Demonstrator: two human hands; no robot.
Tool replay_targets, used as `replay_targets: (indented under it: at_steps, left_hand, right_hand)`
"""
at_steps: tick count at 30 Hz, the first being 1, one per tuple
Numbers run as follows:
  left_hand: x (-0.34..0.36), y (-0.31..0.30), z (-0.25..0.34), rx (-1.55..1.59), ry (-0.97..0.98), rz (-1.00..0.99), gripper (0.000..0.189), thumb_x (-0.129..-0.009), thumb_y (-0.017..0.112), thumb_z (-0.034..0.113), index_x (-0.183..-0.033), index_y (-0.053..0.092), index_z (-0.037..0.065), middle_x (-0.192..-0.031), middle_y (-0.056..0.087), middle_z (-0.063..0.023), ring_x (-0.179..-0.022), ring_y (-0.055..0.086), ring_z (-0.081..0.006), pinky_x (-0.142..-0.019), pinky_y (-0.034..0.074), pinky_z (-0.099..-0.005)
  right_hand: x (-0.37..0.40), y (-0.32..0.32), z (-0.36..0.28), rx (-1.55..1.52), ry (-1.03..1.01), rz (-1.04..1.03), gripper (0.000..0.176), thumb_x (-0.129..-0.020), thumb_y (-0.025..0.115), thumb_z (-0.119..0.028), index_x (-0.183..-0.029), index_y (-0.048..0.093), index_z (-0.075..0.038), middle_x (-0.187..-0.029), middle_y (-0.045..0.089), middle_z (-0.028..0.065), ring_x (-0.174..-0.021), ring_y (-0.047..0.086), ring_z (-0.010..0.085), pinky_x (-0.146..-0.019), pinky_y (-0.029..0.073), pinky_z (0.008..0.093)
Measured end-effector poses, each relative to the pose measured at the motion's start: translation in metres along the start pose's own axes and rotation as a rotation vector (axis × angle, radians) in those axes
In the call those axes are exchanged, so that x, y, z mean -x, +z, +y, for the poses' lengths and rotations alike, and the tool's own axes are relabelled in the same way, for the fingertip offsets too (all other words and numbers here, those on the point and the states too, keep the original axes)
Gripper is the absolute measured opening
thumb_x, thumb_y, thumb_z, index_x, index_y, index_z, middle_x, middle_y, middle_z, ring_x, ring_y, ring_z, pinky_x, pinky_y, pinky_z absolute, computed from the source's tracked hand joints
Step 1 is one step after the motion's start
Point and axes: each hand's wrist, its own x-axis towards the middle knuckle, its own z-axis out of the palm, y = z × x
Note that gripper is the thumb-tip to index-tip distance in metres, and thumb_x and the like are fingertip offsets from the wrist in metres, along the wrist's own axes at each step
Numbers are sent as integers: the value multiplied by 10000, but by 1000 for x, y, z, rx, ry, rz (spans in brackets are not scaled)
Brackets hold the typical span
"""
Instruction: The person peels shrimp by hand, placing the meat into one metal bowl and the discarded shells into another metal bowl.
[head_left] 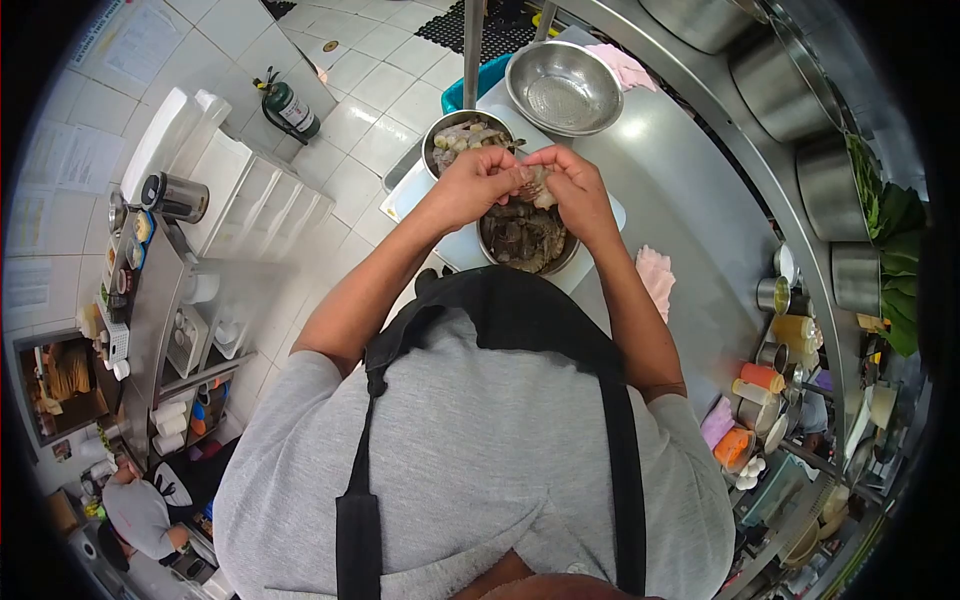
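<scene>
Both of my hands meet over a metal bowl, pinching a pale shrimp (541, 188) between them. My left hand (474, 187) grips it from the left with thumb and fingertips. From the other side, my right hand (577, 195) is closed on the same shrimp. Dark, unpeeled-looking shrimp (527, 242) fill the bowl below my hands. Just beyond my left hand, a second metal bowl (428, 152) holds paler, peeled-looking shrimp (466, 134). Fingers cover part of the held shrimp.
A perforated metal bowl (562, 92) sits at the counter's far end beside a pink cloth (622, 66). Another pink cloth (655, 280) lies right of my arm. Pots (790, 85) line the right shelf. A fire extinguisher (290, 108) hangs left. Another person (140, 510) is at lower left.
</scene>
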Motion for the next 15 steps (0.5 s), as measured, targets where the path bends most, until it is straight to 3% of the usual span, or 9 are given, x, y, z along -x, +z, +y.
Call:
replay_targets:
  at_steps: [4, 7, 12, 15]
  left_hand:
    - [-5, 2, -8, 33, 19, -13, 193, -1004, 695, 214, -992, 680, 22, -844, 673, 4, -713, 561, -54, -657, 473, -220]
    - [-3, 13, -11, 149, 15, 10, 178, -1041, 653, 232, -1040, 667, 55, -935, 672, 4, -760, 578, -60, -712, 487, -224]
    - [2, 25, -21, 512, -107, 35, 150, -1055, 628, 211, -1051, 647, 62, -914, 659, 0, -770, 601, -76, -736, 511, -222]
    - [4, 29, -21, 459, -89, 46, 160, -1054, 632, 215, -1073, 642, 56, -922, 669, -8, -768, 609, -80, -741, 516, -224]
  right_hand:
    - [1, -2, 6, 64, 9, 33, 250, -910, 509, 20, -1113, 654, 13, -946, 691, 41, -834, 628, 68, -755, 497, 226]
    - [4, 8, 0, 3, 8, 94, 244, -906, 518, 16, -1102, 664, 14, -923, 684, 31, -794, 602, 59, -714, 484, 227]
    - [9, 4, -1, 32, 87, 126, 245, -914, 530, -9, -1088, 701, 9, -859, 664, 11, -711, 560, 55, -640, 464, 227]
    - [11, -2, -2, -32, 157, 127, 259, -930, 530, -74, -1079, 726, 6, -865, 683, 33, -695, 582, 81, -627, 469, 227]
